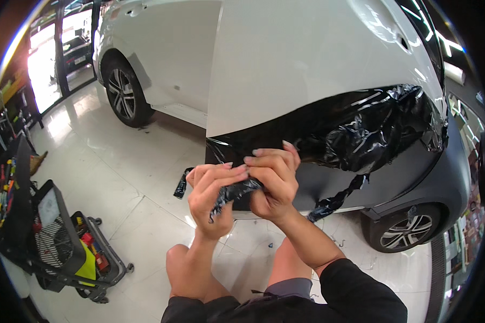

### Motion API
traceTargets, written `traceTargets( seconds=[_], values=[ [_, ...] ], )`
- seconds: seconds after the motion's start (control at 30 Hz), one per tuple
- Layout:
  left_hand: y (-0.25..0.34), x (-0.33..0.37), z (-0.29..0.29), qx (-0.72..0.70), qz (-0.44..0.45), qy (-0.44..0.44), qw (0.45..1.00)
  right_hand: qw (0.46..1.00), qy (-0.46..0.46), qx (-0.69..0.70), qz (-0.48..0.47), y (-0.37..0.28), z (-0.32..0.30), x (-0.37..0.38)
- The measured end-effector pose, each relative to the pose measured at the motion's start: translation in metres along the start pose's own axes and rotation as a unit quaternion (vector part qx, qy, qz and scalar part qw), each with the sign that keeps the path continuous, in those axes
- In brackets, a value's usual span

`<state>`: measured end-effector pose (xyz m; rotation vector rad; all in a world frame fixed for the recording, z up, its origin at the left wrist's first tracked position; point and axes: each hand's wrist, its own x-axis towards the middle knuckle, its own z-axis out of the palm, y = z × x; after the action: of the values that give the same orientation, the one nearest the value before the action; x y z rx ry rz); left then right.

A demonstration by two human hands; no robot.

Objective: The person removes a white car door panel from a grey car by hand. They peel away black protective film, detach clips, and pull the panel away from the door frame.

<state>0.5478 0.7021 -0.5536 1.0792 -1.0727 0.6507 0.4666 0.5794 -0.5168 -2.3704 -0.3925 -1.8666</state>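
Note:
Both my hands are closed on a black glossy film at the lower front corner of an open white car door. My left hand pinches the bunched film, a loose crumpled end hanging below its fingers. Close beside it, my right hand grips the film with curled fingers against the door. The same black film runs along the door's lower part, smooth near my hands and badly wrinkled farther right. A twisted strip dangles from it, and another scrap sticks out left of my left hand.
A black tool cart on casters stands at the lower left, holding several tools. The car's front wheel and rear wheel rest on the pale tiled floor. Small dark scraps lie near my legs. Glass doors are at the far left.

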Motion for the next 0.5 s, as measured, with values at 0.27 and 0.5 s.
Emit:
traceTargets(
  seconds=[0.27,0.5],
  values=[
    [0.003,-0.003,-0.001,-0.036,-0.007,-0.002,0.999,0.998,-0.055,0.032,-0.017,0.003,-0.013,0.010],
    [0.010,0.002,-0.003,-0.024,-0.086,-0.012,0.996,0.997,0.032,0.067,0.001,0.007,0.001,0.004]
  ],
)
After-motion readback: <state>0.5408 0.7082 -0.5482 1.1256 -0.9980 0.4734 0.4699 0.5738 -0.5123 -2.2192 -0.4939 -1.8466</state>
